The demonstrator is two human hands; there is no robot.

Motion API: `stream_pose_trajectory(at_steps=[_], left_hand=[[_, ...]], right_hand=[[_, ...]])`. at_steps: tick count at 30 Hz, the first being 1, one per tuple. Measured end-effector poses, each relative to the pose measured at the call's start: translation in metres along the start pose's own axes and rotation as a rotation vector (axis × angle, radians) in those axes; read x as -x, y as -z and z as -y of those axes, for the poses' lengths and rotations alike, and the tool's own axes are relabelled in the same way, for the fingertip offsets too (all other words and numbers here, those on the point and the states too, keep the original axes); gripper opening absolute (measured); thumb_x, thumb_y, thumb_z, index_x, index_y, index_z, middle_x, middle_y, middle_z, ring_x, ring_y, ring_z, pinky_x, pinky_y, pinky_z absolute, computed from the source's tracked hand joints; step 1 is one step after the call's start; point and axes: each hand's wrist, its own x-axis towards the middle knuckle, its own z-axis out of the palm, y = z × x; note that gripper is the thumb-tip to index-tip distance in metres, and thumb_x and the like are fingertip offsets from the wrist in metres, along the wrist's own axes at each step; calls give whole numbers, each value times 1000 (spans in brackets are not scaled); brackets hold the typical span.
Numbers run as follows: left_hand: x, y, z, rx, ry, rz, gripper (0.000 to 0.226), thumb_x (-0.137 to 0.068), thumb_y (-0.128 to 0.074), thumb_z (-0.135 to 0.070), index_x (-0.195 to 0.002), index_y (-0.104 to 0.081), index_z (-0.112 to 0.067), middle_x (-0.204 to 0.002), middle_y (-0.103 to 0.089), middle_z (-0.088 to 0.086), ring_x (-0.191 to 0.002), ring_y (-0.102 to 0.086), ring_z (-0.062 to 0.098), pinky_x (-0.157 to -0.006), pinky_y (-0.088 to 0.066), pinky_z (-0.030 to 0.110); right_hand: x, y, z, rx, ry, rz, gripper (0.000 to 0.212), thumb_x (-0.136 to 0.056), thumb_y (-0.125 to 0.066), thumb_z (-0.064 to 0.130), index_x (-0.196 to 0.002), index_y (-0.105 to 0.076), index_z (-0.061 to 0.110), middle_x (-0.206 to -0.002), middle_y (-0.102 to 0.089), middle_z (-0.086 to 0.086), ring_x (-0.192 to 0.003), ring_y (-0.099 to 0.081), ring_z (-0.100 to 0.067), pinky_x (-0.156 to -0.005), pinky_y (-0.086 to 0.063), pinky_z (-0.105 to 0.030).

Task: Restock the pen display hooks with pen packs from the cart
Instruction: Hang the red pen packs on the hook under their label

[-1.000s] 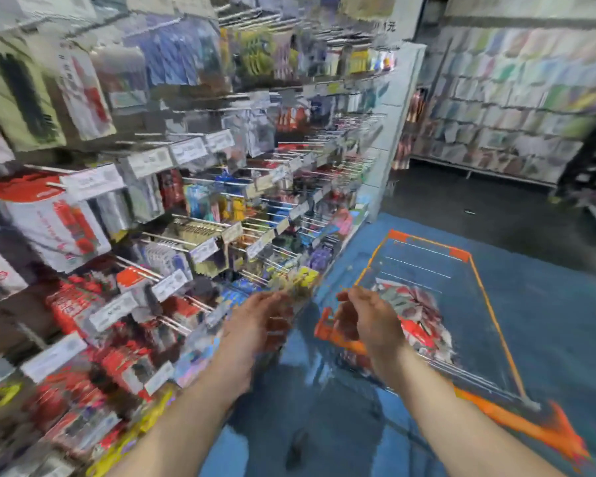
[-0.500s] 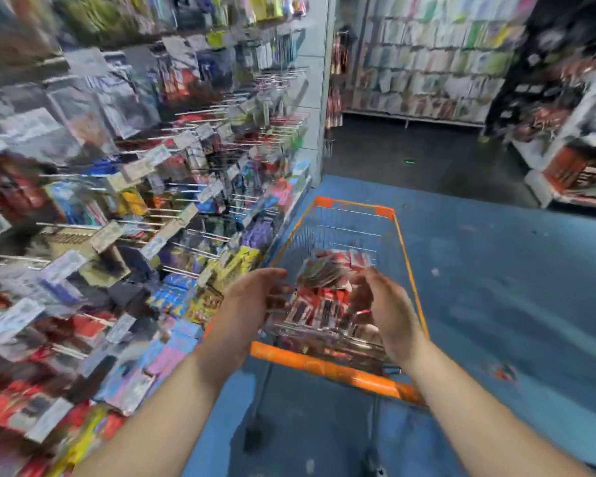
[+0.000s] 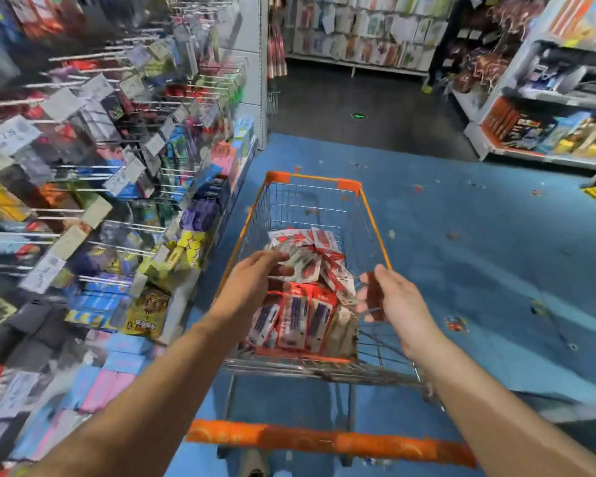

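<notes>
Blue shop carpet now fills our view: we've turned from the hooks, left hand (image 3: 255, 280) and right hand (image 3: 398, 301) reaching open-fingered, empty, toward red-carded pen packs (image 3: 300, 315) in the orange-rimmed wire cart (image 3: 375, 215).

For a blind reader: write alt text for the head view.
Both hands reach into an orange wire cart over red pen packs; the left hand touches the pile, the right hand hovers open. Display hooks hang crowded at left.
</notes>
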Motion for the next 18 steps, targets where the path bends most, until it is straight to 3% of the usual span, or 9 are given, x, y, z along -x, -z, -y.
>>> stream_pose_trajectory(at_steps=[5, 10, 13, 15, 18], left_hand=[[-60, 5, 11, -30, 174, 51, 15, -103, -54, -25, -107, -66, -17, -70, -67, -4, -48, -58, 10, -45, -47, 22], [-103, 5, 36, -130, 217, -63, 19, -103, -50, -27, -99, -65, -16, -69, -70, -4, -53, -63, 10, -64, -45, 31], [-132, 1, 56, -203, 308, -82, 20, -100, -54, -31, -97, -67, -15, -84, -71, 4, -73, -60, 19, -67, -42, 31], [-152, 0, 71, -265, 384, -129, 26, -101, -57, -35, -93, -69, -14, -90, -68, 7, -81, -55, 22, -70, -44, 31], [-177, 2, 99, -368, 513, -202, 37, -98, -60, -42, -106, -72, -8, -96, -68, 9, -82, -62, 23, -76, -54, 36]], right_hand=[[-36, -3, -16, 63, -68, -6, 26, -109, -48, 30, -102, -62, 10, -71, -62, -6, -55, -56, -17, -50, -43, -25], [-77, -2, -42, 111, -126, 1, 22, -107, -52, 28, -101, -58, 8, -78, -57, -7, -62, -53, -18, -52, -39, -27], [-112, -2, -71, 192, -223, -3, 24, -101, -62, 38, -107, -58, 14, -82, -62, -4, -63, -59, -15, -54, -46, -29], [-134, -4, -94, 272, -318, -5, 35, -93, -71, 48, -111, -58, 20, -89, -68, -4, -72, -65, -17, -62, -53, -34], [-164, -11, -125, 375, -422, 10, 46, -90, -71, 55, -116, -51, 23, -103, -67, -4, -91, -68, -24, -77, -56, -37]])
